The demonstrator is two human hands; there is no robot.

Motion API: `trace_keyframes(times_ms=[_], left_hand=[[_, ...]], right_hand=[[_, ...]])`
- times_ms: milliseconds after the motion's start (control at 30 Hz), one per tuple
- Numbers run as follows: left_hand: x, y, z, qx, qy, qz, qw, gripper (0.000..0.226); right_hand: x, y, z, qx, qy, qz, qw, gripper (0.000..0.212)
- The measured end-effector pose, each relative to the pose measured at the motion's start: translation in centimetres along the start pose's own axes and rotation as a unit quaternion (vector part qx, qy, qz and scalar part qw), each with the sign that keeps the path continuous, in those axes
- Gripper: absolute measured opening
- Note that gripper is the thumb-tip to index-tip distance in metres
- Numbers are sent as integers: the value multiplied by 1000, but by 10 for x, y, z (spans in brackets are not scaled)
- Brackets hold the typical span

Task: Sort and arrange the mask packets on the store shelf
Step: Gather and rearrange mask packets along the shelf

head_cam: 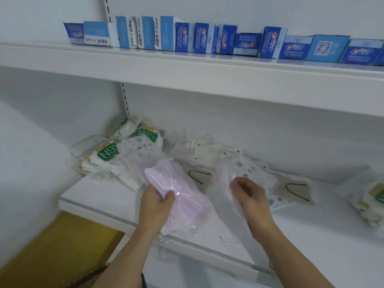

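At the frame's lower centre, the left hand (pixel 156 201) pinches a pink mask packet (pixel 180 196) – soft, glossy film, long axis running from upper left to lower right – over the shelf (pixel 99 201) front. Just right, the right hand (pixel 250 195) curls round a second, blurred clear-and-pink packet (pixel 225 179). Crinkly N95 packets (pixel 108 153) lie heaped at upper left.

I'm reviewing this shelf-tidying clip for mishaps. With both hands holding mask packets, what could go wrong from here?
1. The pink mask packet in the left hand overhangs the lower shelf's front edge; its slick wrap could slip and drop to the floor.
2. The right hand pinches a clear packet whose far end reaches the loose patterned packets; lifting may drag them out of place.
3. The N95 packets are heaped unevenly at the left and may slide if bumped.
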State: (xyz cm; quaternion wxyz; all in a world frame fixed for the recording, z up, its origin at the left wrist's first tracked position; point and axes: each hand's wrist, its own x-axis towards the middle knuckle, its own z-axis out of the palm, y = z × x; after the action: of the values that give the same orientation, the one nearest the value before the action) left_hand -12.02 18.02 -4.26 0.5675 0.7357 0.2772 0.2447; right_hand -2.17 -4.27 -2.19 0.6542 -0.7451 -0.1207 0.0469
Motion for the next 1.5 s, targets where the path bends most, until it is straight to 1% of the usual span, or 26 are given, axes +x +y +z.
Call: trace_keyframes(times_ms=[33,100,167,200,233,300,367,400,467,567,633,667,767,800,833,900,967,1033,1100,1200,1267,1300,1367,1400,1433,1500], left_hand=[[-2,3,0,-14,-17,3,1000,15],[-12,14,-1,-46,-54,11,997,24],[-29,27,3,-57,-78,19,995,31],[-38,31,6,-59,-86,19,994,32],[-46,35,10,-63,-90,18,994,31],[-63,44,17,-90,-89,11,992,27],[-78,53,26,-134,-79,4,988,24],[-86,59,31,-157,-79,0,984,22],[-102,69,44,-180,-102,4,978,17],[-120,79,75,-139,-136,34,980,20],[-134,87,102,-145,-143,35,978,20],[-143,93,118,-159,-142,29,977,20],[-177,107,176,-190,-130,-4,973,17],[-191,109,199,-191,-130,-15,973,11],[-207,113,221,-199,-137,-28,970,4],[-242,119,267,-223,-180,-48,957,5],[-283,128,310,-198,-237,-30,951,11],[-325,138,348,-182,-271,10,945,20],[-363,149,380,-172,-293,49,939,18],[-412,162,427,-163,-308,63,935,16],[-441,174,458,-166,-324,41,930,18],[-455,180,475,-173,-339,29,924,18],[-482,194,509,-187,-371,34,909,29],[-494,200,526,-183,-385,45,903,32],[-506,205,545,-184,-396,54,898,32],[-525,214,587,-190,-398,68,895,22]], right_hand=[[-1,-9,-1,97,-17,51,994,16],[-4,-26,-2,241,-73,124,960,24],[-7,-37,-1,303,-108,145,936,20],[-7,-40,2,305,-107,146,935,17],[-7,-42,4,280,-90,137,946,15],[-7,-44,7,175,-18,95,980,14],[-10,-44,3,95,44,49,993,14],[-13,-43,-1,65,55,30,996,14],[-23,-39,-13,6,41,9,999,19],[-42,-30,-45,1,27,12,1000,20],[-56,-23,-82,11,29,13,999,16],[-65,-18,-106,19,19,21,999,20],[-98,-4,-187,60,-17,92,994,49],[-111,0,-216,75,-21,115,990,54],[-125,2,-243,92,-12,131,987,53],[-151,5,-293,90,55,132,986,38],[-179,9,-339,65,163,118,977,21],[-207,12,-382,66,237,103,964,18],[-232,13,-419,64,259,95,959,21],[-265,15,-476,45,291,103,950,27],[-279,19,-514,65,349,108,929,25],[-283,23,-533,79,392,112,910,22],[-289,31,-570,87,476,112,868,18],[-290,35,-589,84,504,103,854,17],[-290,39,-607,79,525,95,842,16],[-288,47,-644,79,549,90,827,10]])
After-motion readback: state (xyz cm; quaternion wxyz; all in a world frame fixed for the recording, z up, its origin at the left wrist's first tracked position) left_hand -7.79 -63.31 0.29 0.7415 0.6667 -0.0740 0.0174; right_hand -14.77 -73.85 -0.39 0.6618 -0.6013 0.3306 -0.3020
